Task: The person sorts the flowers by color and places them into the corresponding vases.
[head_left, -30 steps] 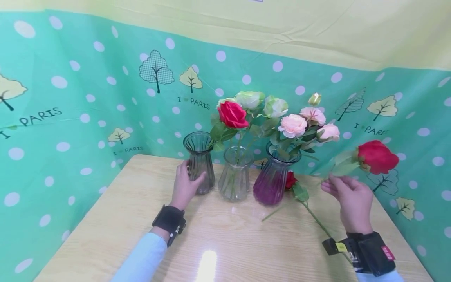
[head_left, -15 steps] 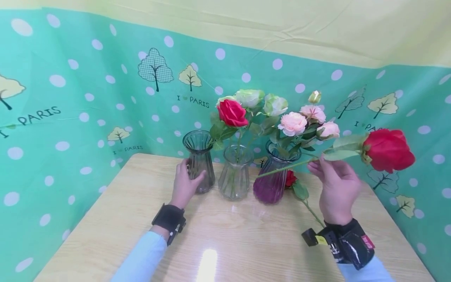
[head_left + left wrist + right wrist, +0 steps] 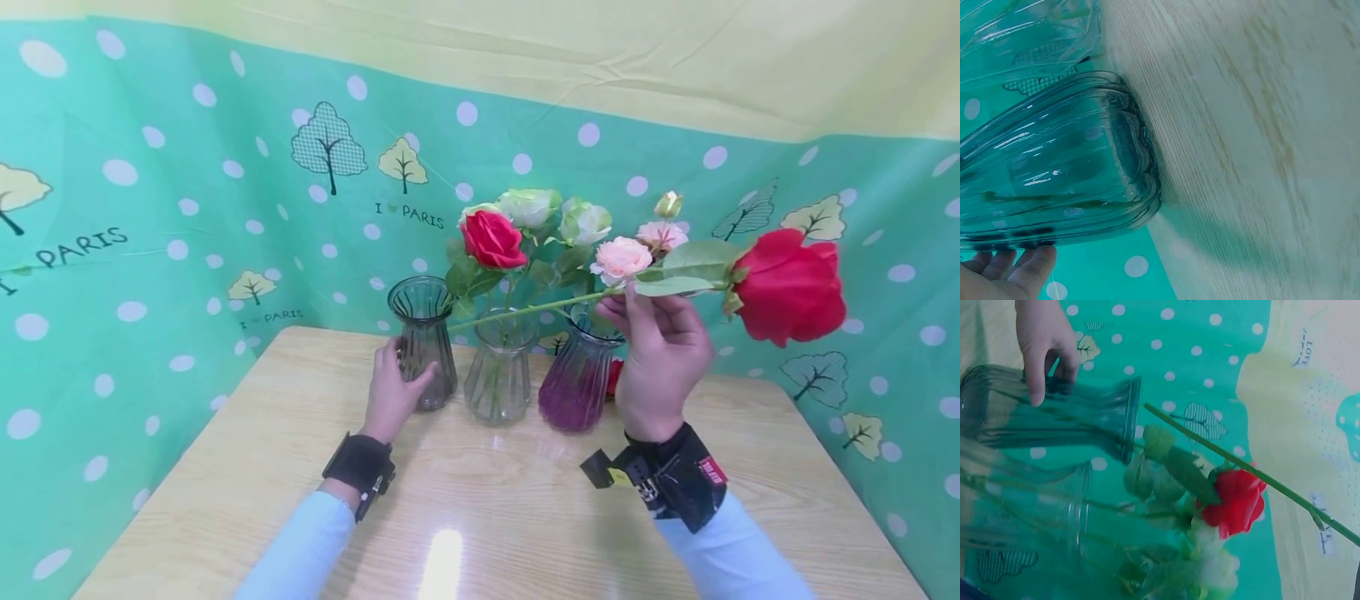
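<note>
In the head view my left hand (image 3: pixel 393 396) holds the side of a grey ribbed glass vase (image 3: pixel 429 337), the leftmost on the table. The left wrist view shows this vase (image 3: pixel 1060 156) upright on the table, the fingers (image 3: pixel 1034 269) against its side. My right hand (image 3: pixel 662 367) pinches a red artificial rose (image 3: pixel 791 287) by its green stem, just below the leaves. Its bloom points right. The bare stem (image 3: pixel 1260 477) slants left, its end close to the grey vase's rim and apart from it in the right wrist view.
A clear vase (image 3: pixel 498 387) with a red rose (image 3: pixel 492 239) and pale green-white roses (image 3: pixel 529 208) stands in the middle. To its right stands a purple-based vase (image 3: pixel 576 392) with pink flowers (image 3: pixel 621 260). Another red rose (image 3: pixel 614 377) lies behind it, mostly hidden. A patterned curtain (image 3: pixel 225 208) hangs behind.
My right hand has carried the red rose leftward and up, its stem tip now near the grey vase's rim. My left hand has stayed on the vase.
</note>
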A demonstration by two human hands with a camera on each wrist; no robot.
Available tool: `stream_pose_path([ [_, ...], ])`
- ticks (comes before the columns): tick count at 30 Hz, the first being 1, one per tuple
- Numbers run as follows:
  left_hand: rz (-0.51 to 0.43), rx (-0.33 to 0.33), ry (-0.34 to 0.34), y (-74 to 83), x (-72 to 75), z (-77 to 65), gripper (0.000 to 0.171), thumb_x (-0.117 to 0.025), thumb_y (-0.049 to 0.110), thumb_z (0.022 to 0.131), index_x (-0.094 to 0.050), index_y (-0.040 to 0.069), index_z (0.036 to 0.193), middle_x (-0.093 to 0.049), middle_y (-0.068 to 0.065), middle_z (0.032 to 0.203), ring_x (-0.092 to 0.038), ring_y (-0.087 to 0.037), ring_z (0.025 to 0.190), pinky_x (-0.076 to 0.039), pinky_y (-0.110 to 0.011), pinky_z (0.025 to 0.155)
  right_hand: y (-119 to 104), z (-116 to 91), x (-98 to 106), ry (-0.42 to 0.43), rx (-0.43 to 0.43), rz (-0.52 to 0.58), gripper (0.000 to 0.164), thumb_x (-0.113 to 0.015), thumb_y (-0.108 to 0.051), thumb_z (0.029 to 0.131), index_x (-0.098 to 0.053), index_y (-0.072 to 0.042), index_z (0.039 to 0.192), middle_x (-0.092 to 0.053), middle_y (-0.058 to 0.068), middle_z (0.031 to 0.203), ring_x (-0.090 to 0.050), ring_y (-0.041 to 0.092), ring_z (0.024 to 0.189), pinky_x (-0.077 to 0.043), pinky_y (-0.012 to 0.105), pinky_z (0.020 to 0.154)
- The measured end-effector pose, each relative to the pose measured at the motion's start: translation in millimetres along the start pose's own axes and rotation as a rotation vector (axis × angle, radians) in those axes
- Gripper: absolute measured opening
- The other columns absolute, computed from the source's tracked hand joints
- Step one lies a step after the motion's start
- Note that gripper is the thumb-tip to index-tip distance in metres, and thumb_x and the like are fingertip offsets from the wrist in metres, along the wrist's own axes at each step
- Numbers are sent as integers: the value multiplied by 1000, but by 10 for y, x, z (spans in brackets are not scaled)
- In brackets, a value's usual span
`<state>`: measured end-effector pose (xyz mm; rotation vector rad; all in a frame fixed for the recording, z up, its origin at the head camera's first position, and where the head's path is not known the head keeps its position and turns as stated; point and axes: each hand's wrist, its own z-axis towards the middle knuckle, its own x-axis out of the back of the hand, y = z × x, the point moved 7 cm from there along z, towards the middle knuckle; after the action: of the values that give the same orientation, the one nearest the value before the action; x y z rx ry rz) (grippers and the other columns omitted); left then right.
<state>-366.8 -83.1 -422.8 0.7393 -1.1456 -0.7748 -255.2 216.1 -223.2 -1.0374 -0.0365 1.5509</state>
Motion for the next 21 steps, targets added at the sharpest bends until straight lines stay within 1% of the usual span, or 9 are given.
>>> stream_pose_path([
  [5,-2,13,-12,4,-3,-1,85,-66,42,83,-23,4,145,-35,-19,138,-43,-35,125,-38,-50,107,12,-31,-122,4,58,0,9,-64,8,82,-66,8,90,-71,13,77,-70,20,65,-60,33,66],
  [8,-3,10,-8,-2,-1,-4,84,-66,42,83,-23,3,144,-35,-19,138,-43,-35,125,-37,-50,108,55,-32,-176,-12,78,-12,8,-64,8,82,-66,6,90,-72,12,78,-70,20,66,-60,33,67],
  [12,-5,2,-1,-6,2,-4,83,-66,41,83,-25,3,144,-36,-19,137,-43,-35,125,-37,-49,108,146,-50,-247,-72,99,-64,8,-64,6,83,-67,2,89,-72,9,79,-70,18,68,-60,32,68],
  [17,-5,5,-2,3,1,-5,83,-66,41,83,-24,4,144,-35,-19,138,-42,-35,126,-37,-50,108,248,-98,-364,-143,112,-99,14,-63,8,82,-68,-4,86,-72,4,78,-70,15,68,-60,30,67],
  [21,-5,2,0,9,9,-4,83,-67,40,83,-24,4,144,-35,-19,138,-43,-36,125,-37,-51,108,311,-133,-483,-182,110,-200,6,-65,4,82,-67,1,86,-72,-3,76,-69,11,67,-60,29,66],
])
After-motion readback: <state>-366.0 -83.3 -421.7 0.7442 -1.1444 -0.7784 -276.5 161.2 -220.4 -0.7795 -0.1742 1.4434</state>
